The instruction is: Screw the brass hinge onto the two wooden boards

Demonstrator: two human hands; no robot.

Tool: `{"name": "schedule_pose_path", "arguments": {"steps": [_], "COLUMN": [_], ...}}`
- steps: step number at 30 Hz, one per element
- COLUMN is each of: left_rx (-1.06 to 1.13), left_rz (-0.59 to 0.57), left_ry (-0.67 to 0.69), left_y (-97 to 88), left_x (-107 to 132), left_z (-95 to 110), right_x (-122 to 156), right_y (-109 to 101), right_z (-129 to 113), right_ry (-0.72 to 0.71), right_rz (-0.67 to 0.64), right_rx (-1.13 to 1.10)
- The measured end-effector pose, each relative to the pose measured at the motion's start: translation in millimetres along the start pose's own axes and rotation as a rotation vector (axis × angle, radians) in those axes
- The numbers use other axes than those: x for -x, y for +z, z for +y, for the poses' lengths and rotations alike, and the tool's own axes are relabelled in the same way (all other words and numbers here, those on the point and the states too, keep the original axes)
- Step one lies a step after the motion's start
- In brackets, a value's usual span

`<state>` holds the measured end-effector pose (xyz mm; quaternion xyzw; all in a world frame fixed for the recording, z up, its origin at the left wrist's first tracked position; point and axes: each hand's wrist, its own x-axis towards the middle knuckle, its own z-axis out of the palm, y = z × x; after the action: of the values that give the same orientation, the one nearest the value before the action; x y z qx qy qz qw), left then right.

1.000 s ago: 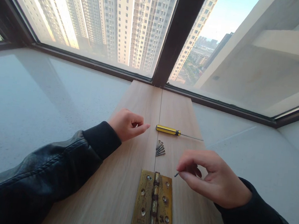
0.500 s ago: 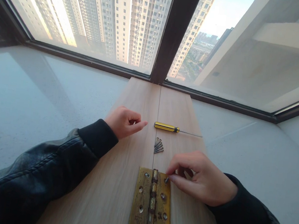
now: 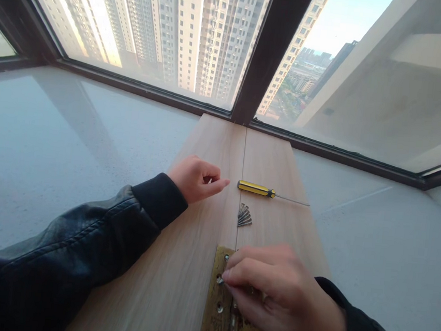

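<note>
A gold-brown metal hinge [image 3: 221, 324] lies at the near end of the scene, on two pale wood boards. Its left half shows a row of round holes. The right hand [image 3: 286, 296] covers much of its right half.

The right hand's thumb and first finger are pinched together on a small screw [image 3: 221, 282]. Only a bit of the screw peeks out — it is right by a hole in the hinge's left half. I cannot tell if it has gone into the hole.

Just past the hinge, more screws [image 3: 245, 215] lie in a little fan by the thin line between the boards. Farther off is a yellow and black screwdriver [image 3: 256, 190]. Its handle crosses that line, and its thin metal rod points right, to the edge of the right board [image 3: 275, 163].

The left hand [image 3: 199, 179] is at the left board [image 3: 181, 245], near the handle's end but apart from it. Its fingers are curled in, loosely closed, and I cannot tell if anything is inside them.

Both sleeves [image 3: 59, 254] are black. A white ledge [image 3: 110, 134] spreads out on both sides. At the far end stands a dark window frame [image 3: 247, 85] — tall buildings [image 3: 186, 32] show through the glass.
</note>
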<state>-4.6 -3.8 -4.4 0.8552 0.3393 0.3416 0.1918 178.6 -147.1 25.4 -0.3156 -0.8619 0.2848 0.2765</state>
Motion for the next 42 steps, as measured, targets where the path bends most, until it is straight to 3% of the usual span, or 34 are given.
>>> {"name": "schedule_pose_path", "arguments": {"steps": [7,16,27,39,42], "left_rx": [0.008,0.010,0.002,0.002,0.002], "left_rz": [0.007,0.007,0.013,-0.007,-0.011], "left_ry": [0.012,0.018,0.025,0.016,0.008], "left_y": [0.9,0.6,0.7,-0.1,0.1], "left_x": [0,0,1,0,0], "left_z": [-1,-1,-1,0,1], "right_x": [-1,-1,-3,-4,-6], "right_y": [-1,-4,0,1,-2], "right_z": [-2,-2,6,3,3], "right_ry": [-0.087,-0.128,-0.039,-0.059,-0.054], "right_rz": [-0.064,-0.087,-0.012,-0.013,0.069], "right_rx": [0.162,0.177,0.172,0.158,0.181]}}
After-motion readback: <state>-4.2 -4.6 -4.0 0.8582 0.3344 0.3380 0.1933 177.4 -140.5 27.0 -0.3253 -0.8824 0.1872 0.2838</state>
